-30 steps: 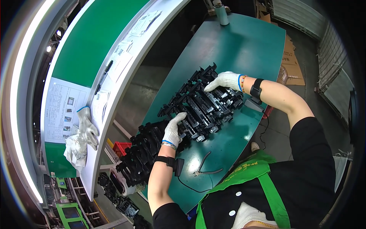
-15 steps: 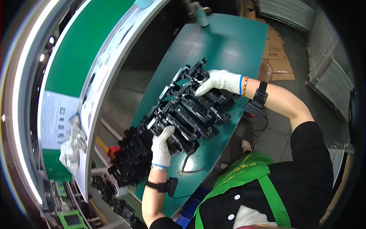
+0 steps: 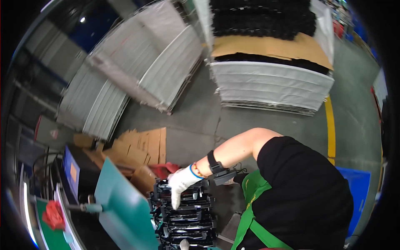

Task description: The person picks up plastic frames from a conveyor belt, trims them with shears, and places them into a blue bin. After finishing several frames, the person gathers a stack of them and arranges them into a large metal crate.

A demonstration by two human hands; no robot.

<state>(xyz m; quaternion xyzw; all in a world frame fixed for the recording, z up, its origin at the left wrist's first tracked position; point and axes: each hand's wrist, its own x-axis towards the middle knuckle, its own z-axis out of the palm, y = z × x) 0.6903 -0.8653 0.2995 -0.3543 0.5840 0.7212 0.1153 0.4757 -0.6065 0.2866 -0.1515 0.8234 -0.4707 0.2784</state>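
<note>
A row of black plastic assemblies (image 3: 187, 216), pressed side by side, stretches along the near edge of the green table at the bottom of the view. My right hand (image 3: 183, 185), in a white glove, grips the far end of the row, its thumb lying over the top. Of my left hand (image 3: 184, 244) only a white-gloved fingertip shows at the lower edge, pressed on the near end; its other fingers are out of sight. Whether the row touches the table, I cannot tell.
The green tabletop (image 3: 121, 208) lies left of the row. Flattened cardboard (image 3: 146, 143) is on the floor beyond it. Farther off stand grey-white folding panels (image 3: 146, 54) and a large white-sided bin (image 3: 271, 85) of black parts. A blue bin (image 3: 354, 196) is at the right.
My view has swung right, away from the bench, toward the aisle and the bins. Both hands stay on the row of black assemblies, which has turned with me. The pliers are out of view.
</note>
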